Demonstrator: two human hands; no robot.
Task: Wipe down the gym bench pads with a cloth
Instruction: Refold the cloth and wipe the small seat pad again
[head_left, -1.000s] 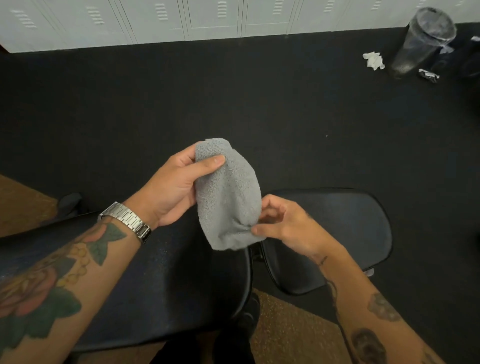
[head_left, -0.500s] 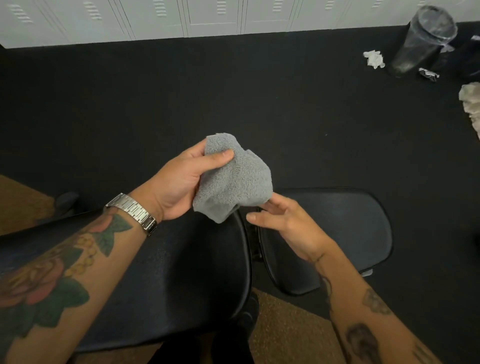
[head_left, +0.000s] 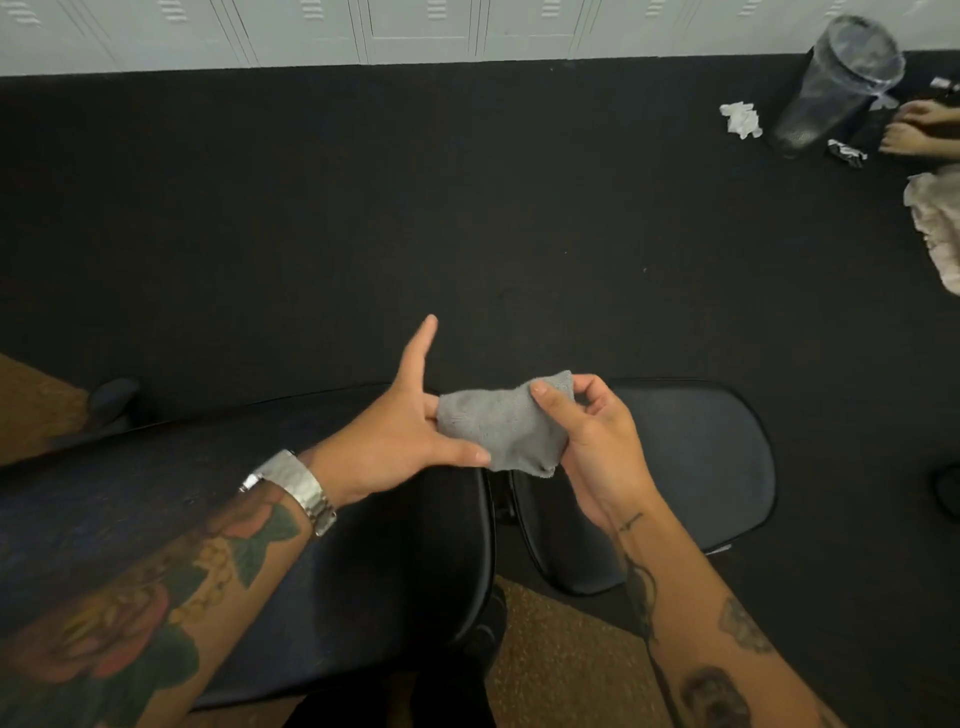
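Nearest to the camera, the long back pad (head_left: 218, 519) of the bench lies under the left forearm, and the smaller seat pad (head_left: 701, 467) lies under the right forearm, with a narrow gap between the two pads. Above this gap both hands hold the grey cloth (head_left: 501, 428) in the air; it does not touch any pad. The left hand (head_left: 395, 441) is spread, with the forefinger pointing away and the thumb under the lower edge of the cloth, so it supports the cloth more than it grips it. The right hand (head_left: 587, 441) pinches the other end between the thumb and the curled fingers. The step in hand seems to be the folding of the cloth into a compact pad before wiping, and I judge that no wiping is begun. To do it well, the person should make a flat, even fold that fits in one palm, with no loose corner hanging, and then press it flat on the pad and wipe in long overlapping strokes from one end to the other, including the edges beside the gap. Farther away is the dark floor (head_left: 467, 208), and at the far right a bin (head_left: 836, 83) with crumpled paper (head_left: 740, 119) beside it.
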